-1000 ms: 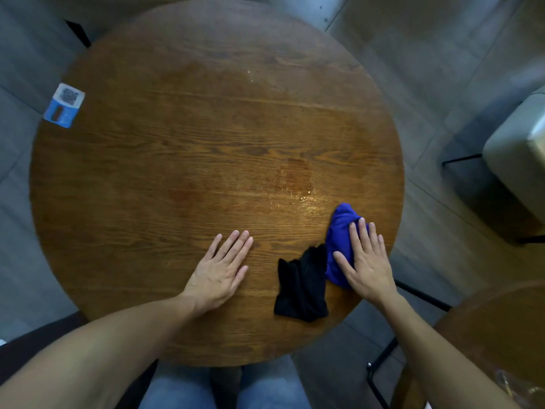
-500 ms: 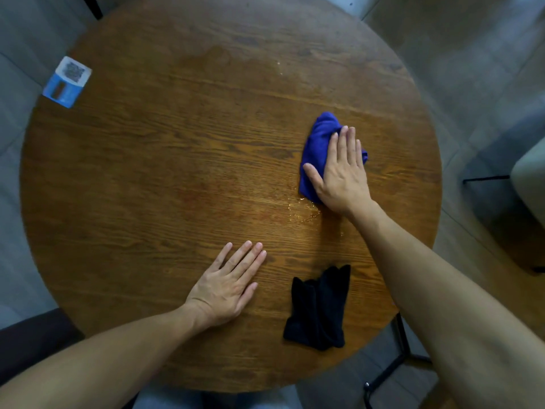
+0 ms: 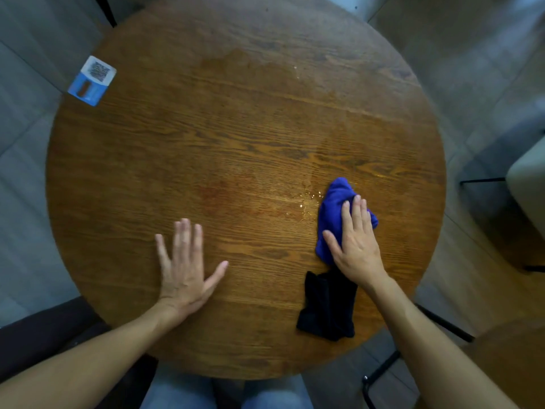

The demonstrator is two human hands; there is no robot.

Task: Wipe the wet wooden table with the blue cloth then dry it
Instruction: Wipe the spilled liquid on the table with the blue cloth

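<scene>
Since half a second ago the right hand (image 3: 355, 249) has dragged the blue cloth (image 3: 334, 211) back from mid-table toward the near right edge of the wooden table (image 3: 236, 128). It presses flat on the bunched cloth, fingers extended rather than clenched, cloth showing past the fingertips and thumb, beside water droplets (image 3: 306, 202). Left hand (image 3: 184, 270) lies spread and empty near the near edge; a black cloth (image 3: 327, 308) touches the blue one.
</scene>
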